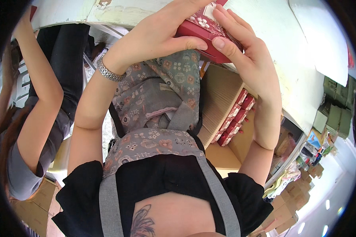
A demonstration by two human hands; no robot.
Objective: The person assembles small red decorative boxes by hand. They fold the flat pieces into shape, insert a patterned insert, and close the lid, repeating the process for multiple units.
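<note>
Red box (194,31): held between the two hands, at the near edge of the table and in front of the lap; plain red side, patterned face with pale flowers.
Left hand (158,35): gripping the box from its left, thumb laid along the plain side; the fingers run past the upper edge of the view, so their tips cannot be told.
Right hand (251,57): clasping the box from its right, fingers laid over the patterned face, thumb pressed near the corner.
Wristwatch (106,70): metal band, on the left wrist.
Apron (162,140): grey, flowered, worn over a black top (158,173).
Carton (219,94): open, below the right forearm, with small red packs (234,118) stacked inside.
Table (292,55): white, reaching away to the right.
Co-worker (47,83): seated on the left, grey sleeve (23,168), bare arm raised toward the table.
</note>
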